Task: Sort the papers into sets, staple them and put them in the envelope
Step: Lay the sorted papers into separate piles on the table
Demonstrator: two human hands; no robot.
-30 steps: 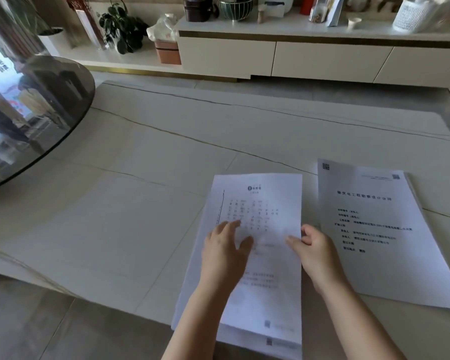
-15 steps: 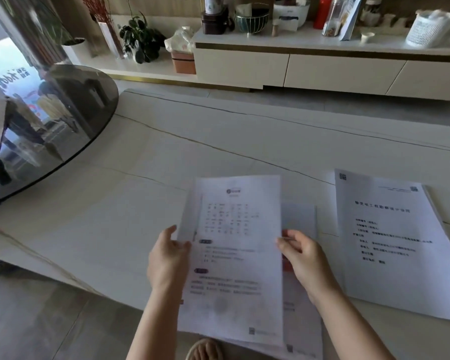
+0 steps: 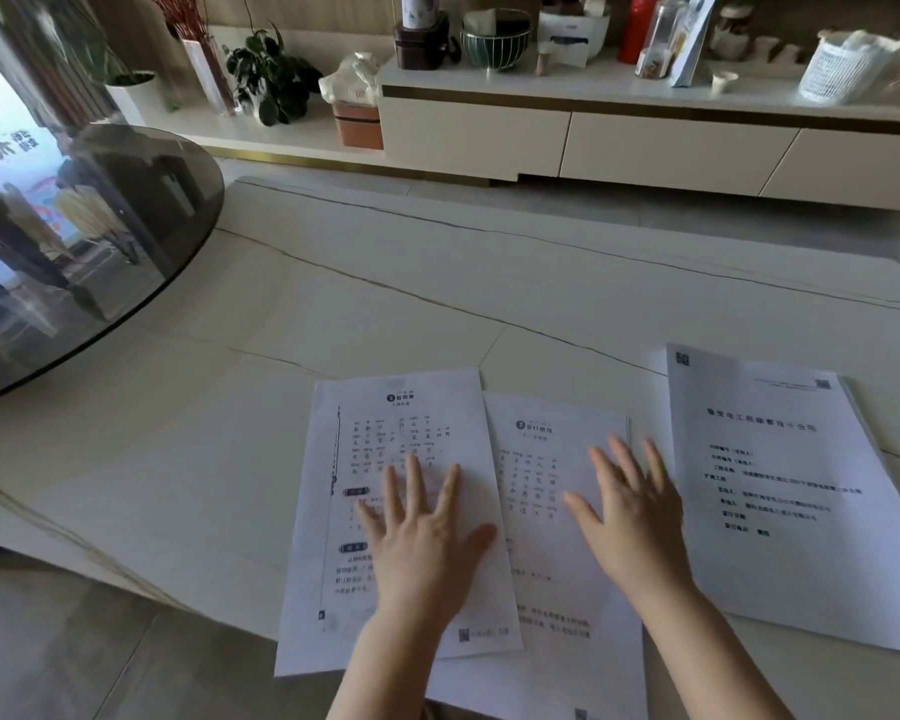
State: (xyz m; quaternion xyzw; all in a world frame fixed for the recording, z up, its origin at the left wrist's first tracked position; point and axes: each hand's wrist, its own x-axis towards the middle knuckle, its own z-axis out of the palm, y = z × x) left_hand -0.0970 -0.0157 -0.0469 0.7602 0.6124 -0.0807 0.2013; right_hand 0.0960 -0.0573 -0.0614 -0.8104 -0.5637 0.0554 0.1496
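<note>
Three lots of printed white paper lie along the near edge of the pale stone table [image 3: 385,283]. The left sheet [image 3: 365,439] has my left hand [image 3: 427,537] flat on it, fingers spread. It overlaps the edge of the middle stack [image 3: 546,459], where my right hand [image 3: 630,511] lies flat with fingers straight. Both overhang the table's near edge. A thicker set with a title page [image 3: 780,491] lies apart at the right, untouched. No stapler or envelope is in view.
A round dark glass tabletop [image 3: 89,241] overlaps the table's left side. Beyond the table, across a strip of floor, stands a low white cabinet [image 3: 567,137] with a plant, bowl, jars and basket on it.
The sheet I held up in both hands now lies on the table, left of the stack. Both hands let go and now rest flat, one on each pile.
</note>
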